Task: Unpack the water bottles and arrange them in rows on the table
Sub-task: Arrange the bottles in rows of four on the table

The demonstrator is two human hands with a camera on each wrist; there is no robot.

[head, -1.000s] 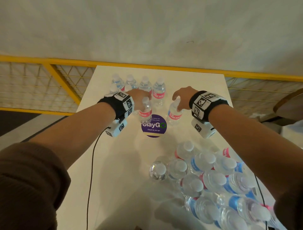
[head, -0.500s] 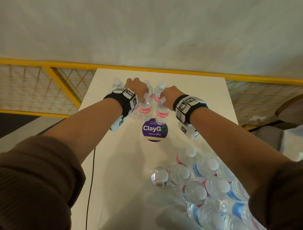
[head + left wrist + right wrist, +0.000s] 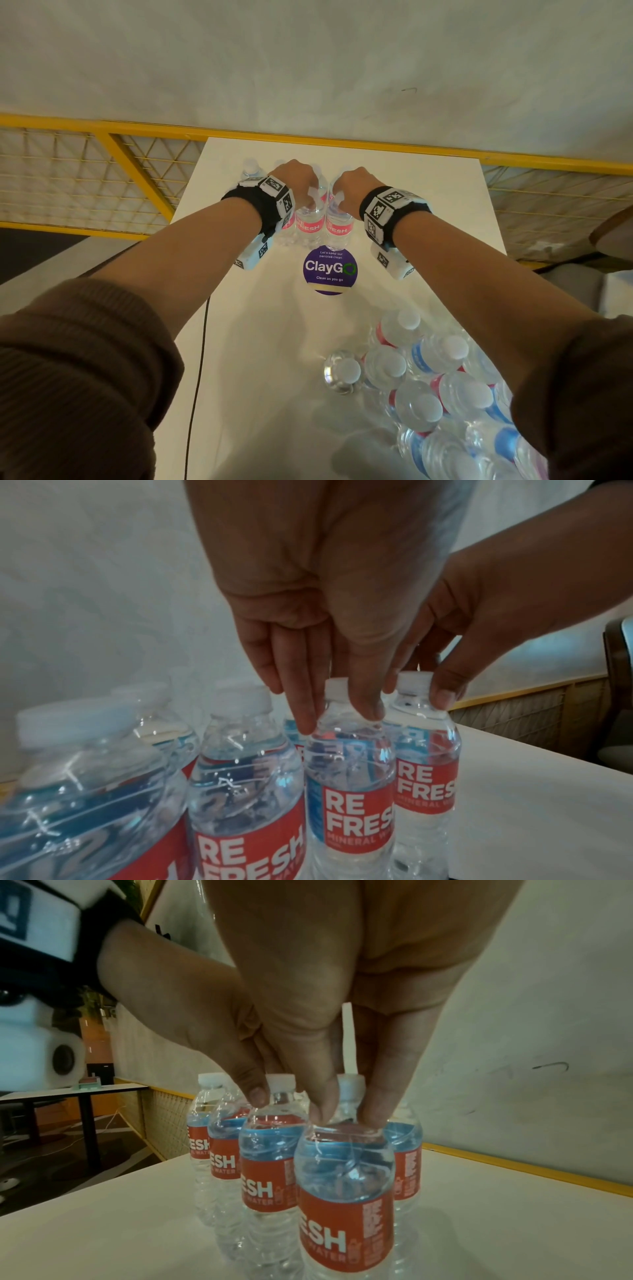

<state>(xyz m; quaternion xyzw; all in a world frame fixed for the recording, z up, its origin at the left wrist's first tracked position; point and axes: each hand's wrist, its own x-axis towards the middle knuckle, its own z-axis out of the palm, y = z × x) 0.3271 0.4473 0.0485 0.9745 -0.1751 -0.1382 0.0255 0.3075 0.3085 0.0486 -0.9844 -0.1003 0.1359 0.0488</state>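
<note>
Two clear water bottles with red REFRESH labels stand upright side by side at the far middle of the white table (image 3: 428,212). My left hand (image 3: 296,185) pinches the neck of the left bottle (image 3: 309,224) from above; the left wrist view shows my left hand (image 3: 339,714) on this bottle (image 3: 349,772). My right hand (image 3: 352,188) pinches the neck of the right bottle (image 3: 337,228), seen closer as hand (image 3: 346,1116) and bottle (image 3: 344,1191). Several more bottles (image 3: 251,171) stand close behind and to the left of these.
A wrapped pack of bottles (image 3: 428,380) lies at the near right of the table. A purple round ClayGo sticker (image 3: 329,269) sits just in front of the held bottles. A yellow mesh railing (image 3: 102,178) runs behind the table. A black cable (image 3: 198,359) hangs by the left edge.
Both hands have carried their bottles away from me, past the sticker, up against the standing group. The two held bottles have come closer together.
</note>
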